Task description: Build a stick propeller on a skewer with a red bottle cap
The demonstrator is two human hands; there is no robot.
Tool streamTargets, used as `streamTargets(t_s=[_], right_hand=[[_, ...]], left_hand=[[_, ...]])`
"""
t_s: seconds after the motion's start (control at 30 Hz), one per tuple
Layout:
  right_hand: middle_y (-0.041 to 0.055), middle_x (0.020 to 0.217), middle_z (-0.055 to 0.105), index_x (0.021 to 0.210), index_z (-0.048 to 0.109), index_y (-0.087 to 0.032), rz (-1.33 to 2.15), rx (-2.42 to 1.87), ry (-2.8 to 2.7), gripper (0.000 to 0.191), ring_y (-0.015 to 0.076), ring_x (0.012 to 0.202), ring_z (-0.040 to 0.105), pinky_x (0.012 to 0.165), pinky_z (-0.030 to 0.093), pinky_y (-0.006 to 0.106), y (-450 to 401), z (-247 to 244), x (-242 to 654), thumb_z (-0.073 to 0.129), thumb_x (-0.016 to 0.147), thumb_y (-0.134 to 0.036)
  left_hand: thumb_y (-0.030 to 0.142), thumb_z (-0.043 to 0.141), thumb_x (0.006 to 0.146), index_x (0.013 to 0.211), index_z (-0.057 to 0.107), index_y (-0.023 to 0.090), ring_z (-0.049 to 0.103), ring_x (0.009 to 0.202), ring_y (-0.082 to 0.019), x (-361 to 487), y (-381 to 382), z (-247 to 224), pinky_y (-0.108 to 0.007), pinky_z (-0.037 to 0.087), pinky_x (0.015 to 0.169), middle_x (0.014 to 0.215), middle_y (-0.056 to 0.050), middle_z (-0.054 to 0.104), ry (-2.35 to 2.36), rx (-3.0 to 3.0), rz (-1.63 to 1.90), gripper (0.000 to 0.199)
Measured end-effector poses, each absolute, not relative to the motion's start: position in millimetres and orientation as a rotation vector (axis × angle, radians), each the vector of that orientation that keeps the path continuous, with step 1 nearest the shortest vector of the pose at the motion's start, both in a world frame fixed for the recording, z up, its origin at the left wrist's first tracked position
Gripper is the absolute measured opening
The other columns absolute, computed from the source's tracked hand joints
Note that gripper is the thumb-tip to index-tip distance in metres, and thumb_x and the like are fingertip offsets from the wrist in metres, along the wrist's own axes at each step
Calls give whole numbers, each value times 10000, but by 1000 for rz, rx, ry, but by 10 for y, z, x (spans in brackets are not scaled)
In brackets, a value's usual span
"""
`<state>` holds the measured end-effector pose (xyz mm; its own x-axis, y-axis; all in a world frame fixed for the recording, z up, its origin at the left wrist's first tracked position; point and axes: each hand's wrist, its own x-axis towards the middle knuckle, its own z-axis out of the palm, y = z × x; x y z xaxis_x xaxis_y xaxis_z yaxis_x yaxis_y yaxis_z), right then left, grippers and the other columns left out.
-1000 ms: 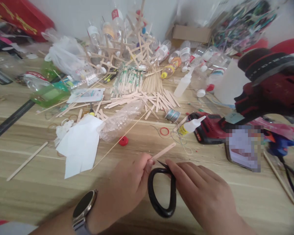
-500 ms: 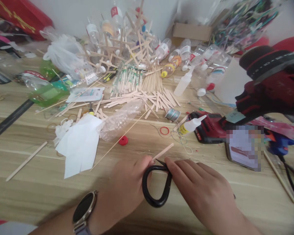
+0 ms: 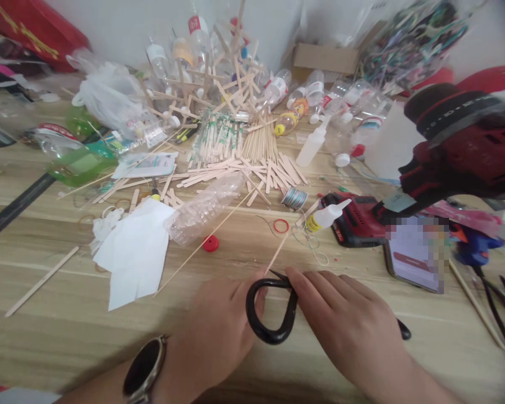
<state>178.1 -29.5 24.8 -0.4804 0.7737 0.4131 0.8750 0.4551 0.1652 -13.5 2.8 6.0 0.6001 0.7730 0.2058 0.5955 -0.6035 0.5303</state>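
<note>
My left hand [image 3: 223,325] is closed around a thin wooden craft stick [image 3: 276,253], whose far end points up and away. Gripped in my right hand [image 3: 349,314] is a pair of black-handled scissors [image 3: 273,342]; one looped handle hangs between the hands. The dark scissor tip lies close beside the stick at my left fingertips, and I cannot tell whether it touches. My right palm hides most of the scissors. A red bottle cap [image 3: 211,243] and a red rubber band [image 3: 281,226] lie beyond the hands.
A clear plastic bottle [image 3: 208,207] and white paper [image 3: 137,252] lie left of centre. Behind are piled craft sticks [image 3: 219,171] and several bottles. To the right are a glue bottle [image 3: 328,216], a red power tool [image 3: 458,151] and a phone [image 3: 416,255].
The craft stick has turned in my left hand, now pointing more steeply away and showing its narrow edge. The scissors have shifted slightly, and another dark handle end shows beyond my right hand.
</note>
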Motion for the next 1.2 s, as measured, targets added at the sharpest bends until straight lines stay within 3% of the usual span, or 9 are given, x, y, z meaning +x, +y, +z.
streamTargets(t_s=[0.17, 0.37, 0.53, 0.67, 0.8, 0.9, 1.03, 1.1, 1.2], right_hand=[[12, 504, 638, 720, 595, -173, -196, -1544, -2201, 396, 140, 398, 582, 407, 359, 260, -255, 116, 1667, 320, 1005, -190], [-52, 432, 631, 597, 520, -203, 843, -1608, -1840, 427, 81, 346, 593, 379, 420, 155, -266, 158, 1579, 367, 995, -219], [25, 595, 691, 798, 649, -151, -130, -1510, -2204, 359, 131, 463, 601, 445, 404, 258, -282, 160, 1686, 339, 978, -135], [68, 711, 722, 976, 669, -109, -596, -1369, -2435, 342, 163, 587, 598, 535, 403, 304, -249, 143, 1780, 330, 950, -71], [39, 611, 699, 878, 656, -143, -273, -1447, -2279, 321, 141, 508, 609, 486, 395, 266, -199, 90, 1719, 351, 978, -136], [-10, 479, 642, 688, 556, -190, 571, -1601, -1905, 355, 117, 386, 597, 394, 400, 210, -186, 79, 1598, 383, 988, -270], [-30, 462, 646, 817, 494, -196, 1366, -1528, -1441, 332, 135, 354, 617, 352, 441, 202, -206, 124, 1483, 300, 996, -398], [-36, 463, 648, 825, 492, -192, 1268, -1520, -1562, 338, 124, 348, 611, 356, 436, 193, -221, 134, 1485, 266, 1018, -354], [-3, 542, 682, 825, 568, -173, 472, -1548, -1989, 332, 129, 428, 631, 422, 433, 221, -230, 116, 1571, 307, 1015, -247]], left_hand=[[132, 351, 965, 1124, 562, 68, 641, 562, -209, -117, -6, -26, -336, 512, 528, 707, -75, 701, 1051, 2789, 725, 271], [63, 362, 938, 1243, 461, -8, 668, 635, -209, -149, -18, -36, -333, 523, 560, 835, -122, 728, 967, 3004, 680, 328], [158, 363, 971, 1158, 576, 125, 681, 663, -201, -125, -16, -11, -318, 546, 617, 778, -62, 722, 1068, 2654, 689, 286], [212, 359, 995, 1176, 591, 223, 701, 884, -157, -85, 9, 15, -264, 559, 772, 1022, -39, 736, 1088, 2242, 597, 294], [172, 345, 982, 1149, 595, 153, 694, 715, -185, -101, 25, -10, -296, 554, 663, 835, -65, 736, 1115, 2532, 706, 301], [92, 328, 950, 1197, 537, 40, 640, 557, -190, -136, 39, -2, -300, 487, 525, 699, -76, 698, 1072, 2917, 734, 328], [23, 282, 920, 1212, 485, -29, 628, 533, -192, -162, 58, 38, -311, 447, 486, 682, -81, 691, 1058, 3102, 666, 359], [26, 288, 923, 1212, 494, -21, 630, 531, -190, -161, 64, 38, -311, 448, 496, 681, -79, 696, 1064, 3108, 686, 358], [85, 343, 946, 1190, 546, 52, 663, 600, -193, -149, 84, 33, -302, 486, 550, 738, -73, 720, 1081, 2877, 742, 318]])
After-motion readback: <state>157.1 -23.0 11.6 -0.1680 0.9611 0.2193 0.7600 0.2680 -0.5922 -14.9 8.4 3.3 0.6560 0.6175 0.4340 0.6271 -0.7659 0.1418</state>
